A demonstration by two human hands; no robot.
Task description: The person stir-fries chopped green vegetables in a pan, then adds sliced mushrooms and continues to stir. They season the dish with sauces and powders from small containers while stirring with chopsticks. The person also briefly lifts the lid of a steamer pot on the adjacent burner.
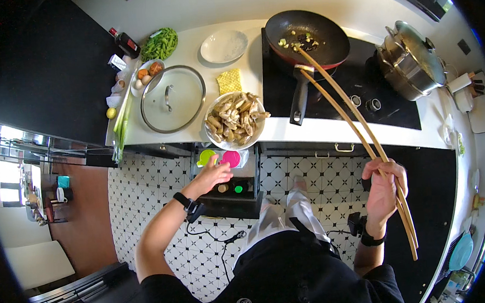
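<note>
My right hand [384, 188] grips a pair of long wooden chopsticks [359, 117]; their tips reach to the black frying pan [329, 33], which holds chopped pieces and dark bits in oil. One tip is over the pan, the other near its handle [299, 100]. With fingers spread and nothing held, my left hand [213, 178] is over an open drawer [250, 172], close to a green lid [206, 157] and a pink lid [231, 159]. A bowl [261, 131] heaped with razor clams [234, 116] sits at the counter's edge above the drawer.
A glass lid [185, 96], green onions [122, 123], a bowl of eggs and tomatoes, green pods [160, 44], a yellow sponge [230, 81] and an oval plate [224, 46] lie left of the cooktop [335, 100]. A steel steamer pot [412, 62] stands at its right. The drawer juts out before me.
</note>
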